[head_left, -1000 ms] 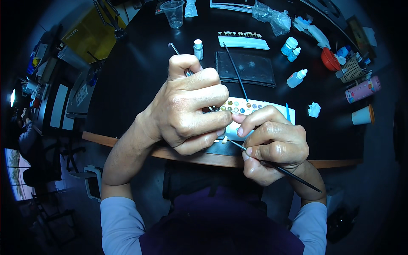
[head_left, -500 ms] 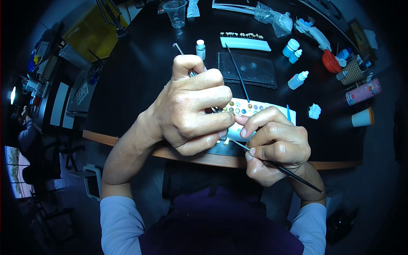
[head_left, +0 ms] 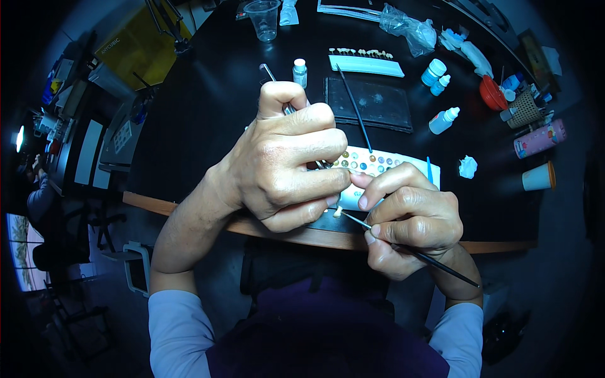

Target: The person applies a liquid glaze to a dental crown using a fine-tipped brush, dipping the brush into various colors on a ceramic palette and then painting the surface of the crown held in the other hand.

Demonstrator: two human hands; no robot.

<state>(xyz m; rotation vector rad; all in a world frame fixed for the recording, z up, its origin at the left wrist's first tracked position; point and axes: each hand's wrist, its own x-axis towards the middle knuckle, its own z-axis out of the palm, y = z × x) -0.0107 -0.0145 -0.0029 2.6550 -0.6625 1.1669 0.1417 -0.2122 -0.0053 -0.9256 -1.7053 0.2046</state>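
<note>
My left hand (head_left: pixel 283 164) is closed around a slender metal instrument (head_left: pixel 268 72), whose shaft is mostly hidden by the fingers. Below its fingers shows a small cream tooth-shaped piece (head_left: pixel 338 213); what grips it is hidden. My right hand (head_left: pixel 416 220) pinches a fine brush (head_left: pixel 450 272) with a dark handle, its tip at or against the tooth piece. The fingertips of both hands meet or nearly meet. Behind them lies a white palette (head_left: pixel 413 162) with rows of coloured dabs, partly covered by my hands. A second dark-handled brush (head_left: pixel 354 104) rests with one end by the palette.
Beyond lie a dark flat slab (head_left: pixel 378 108) and a pale strip (head_left: pixel 365 65) with a row of small tooth-shaped pieces. A small bottle (head_left: pixel 300 74), a clear cup (head_left: pixel 263 25), a white dropper bottle (head_left: pixel 443 120), crumpled tissue (head_left: pixel 467 167) and a paper cup (head_left: pixel 537 177) stand around.
The brush tip has come closer to the tooth-shaped piece. Both hands keep their grips, and the whole view has shifted slightly.
</note>
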